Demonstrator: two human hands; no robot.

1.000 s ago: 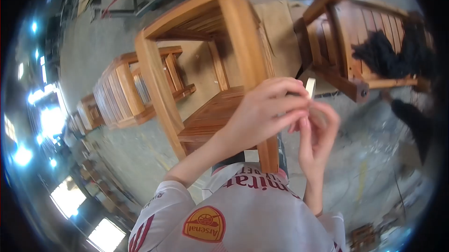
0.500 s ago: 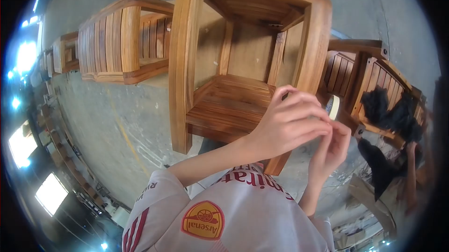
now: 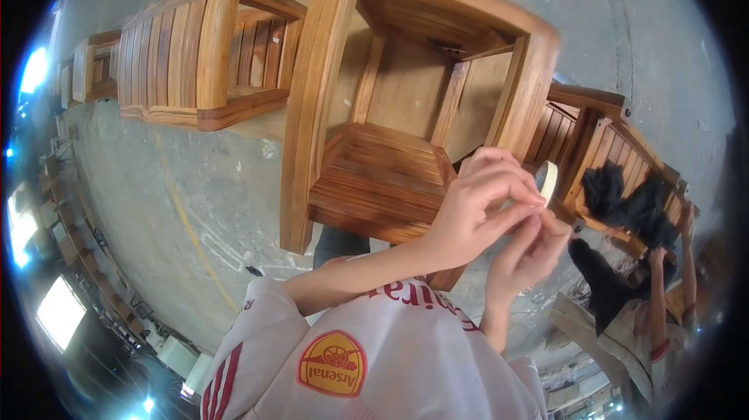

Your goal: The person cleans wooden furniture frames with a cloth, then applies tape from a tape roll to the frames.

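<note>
A pale, narrow roll of tape (image 3: 549,184) stands on edge at my fingertips, right of the big wooden frame. From the left, my left hand (image 3: 490,195) reaches across with bent fingers pinched against the roll's near side. Just below, my right hand (image 3: 527,252) is closed too, its thumb and fingertips meeting those of the left under the roll. Which hand bears the roll's weight is hard to tell. Directly behind my hands stands a slatted wooden furniture frame (image 3: 304,124), open toward me, with a slatted panel (image 3: 382,178) inside.
Another slatted wooden piece (image 3: 179,57) stands to the left, with more in a row beyond. At right, a co-worker's arms (image 3: 659,295) reach toward a slatted wooden piece (image 3: 605,147) with black cloth (image 3: 624,194) on it. Concrete floor (image 3: 211,178) lies around.
My hands and the tape roll have shifted slightly left in view, fingertips still together. The view has tilted a little. At right, more of the co-worker's arms shows.
</note>
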